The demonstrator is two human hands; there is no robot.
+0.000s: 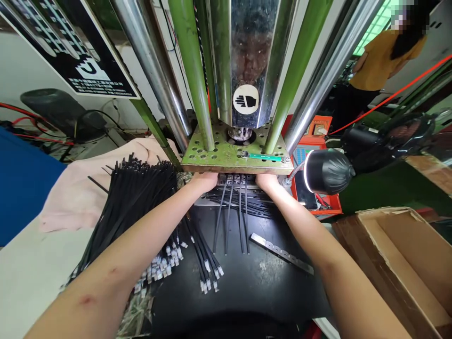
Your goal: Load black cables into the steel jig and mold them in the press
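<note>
While both arms reach forward and converge, the left hand [208, 180] sits at the block's [236, 181] left end and the right hand [267, 181] at its right end, wrists bent inward under the front edge of the green plate [226, 158]. That edge hides the fingers, so I cannot tell whether either grip is wide, narrow or holding something. Between the hands, four cables [242, 221] leave the block and trail toward the wearer over the black table [247, 296].

At left, a thick black bundle [130, 197] crowds the left forearm [169, 212]; a smaller bunch [206, 267] lies just inside it. Bare tabletop spreads between the forearms, up to a metal strip [281, 253] slanting near the right forearm [300, 221].

Pink cloth [81, 188] lies beside the bundle; a wrench [264, 157] rests on the plate. Rightward are a lamp [330, 172], a co-worker [384, 61] in yellow farther back, and an open box [384, 263].
</note>
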